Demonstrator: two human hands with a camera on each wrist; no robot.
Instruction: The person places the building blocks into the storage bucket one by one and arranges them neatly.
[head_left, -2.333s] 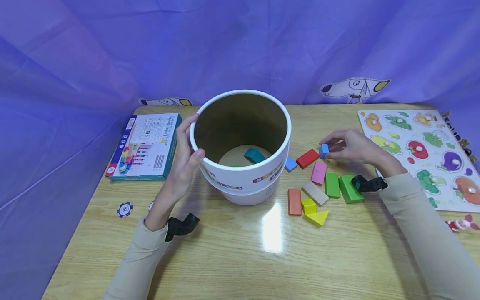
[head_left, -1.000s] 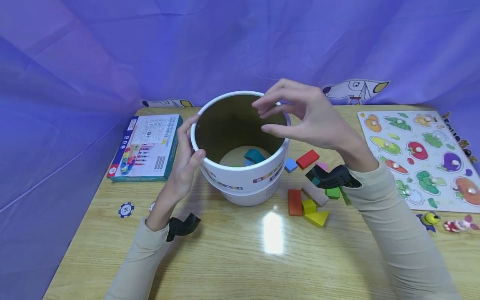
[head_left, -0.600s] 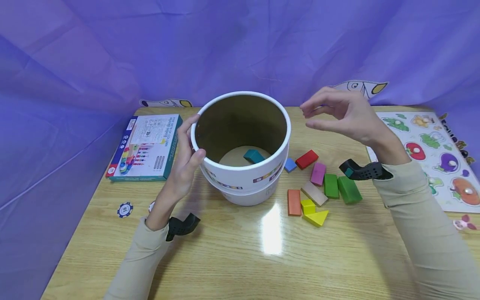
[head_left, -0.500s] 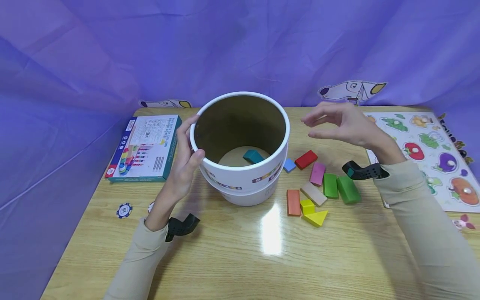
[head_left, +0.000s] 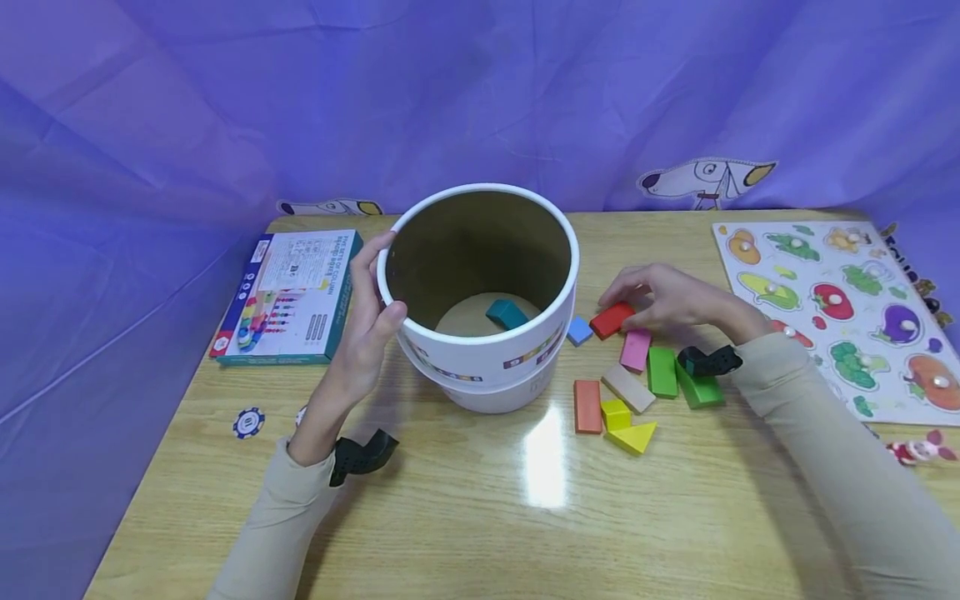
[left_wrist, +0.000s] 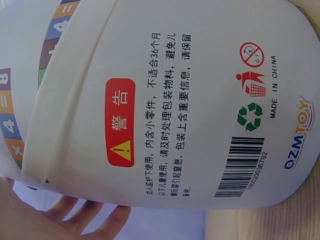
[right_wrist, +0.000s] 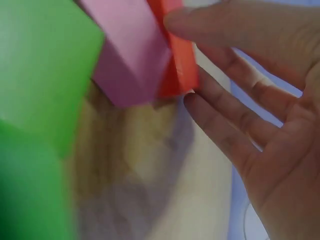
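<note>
A tall white bucket (head_left: 483, 375) stands upright on the table, its side printed with labels in the left wrist view. My left hand (head_left: 362, 350) grips its left rim, thumb over the edge and fingers along the outer wall. Inside lies a teal block (head_left: 507, 313) with a curved cut-out. Right of the bucket, my right hand (head_left: 671, 298) pinches a red block (head_left: 612, 320), thumb on the near side and fingers behind. Around it lie a blue block (head_left: 579, 331), a pink block (head_left: 636, 350) and a green block (head_left: 663, 372).
Nearer lie an orange block (head_left: 587, 407), a plain wooden block (head_left: 628, 387), a yellow cube (head_left: 616, 414) and a yellow triangle (head_left: 633, 437). A vegetable puzzle board (head_left: 840, 317) lies at right, a flat toy box (head_left: 288, 296) at left, with a poker chip (head_left: 248, 422) before it.
My right hand carried a small blue block over the bucket and released it, then came back right, lowered and took hold of the red block. My left hand stayed on the rim.
</note>
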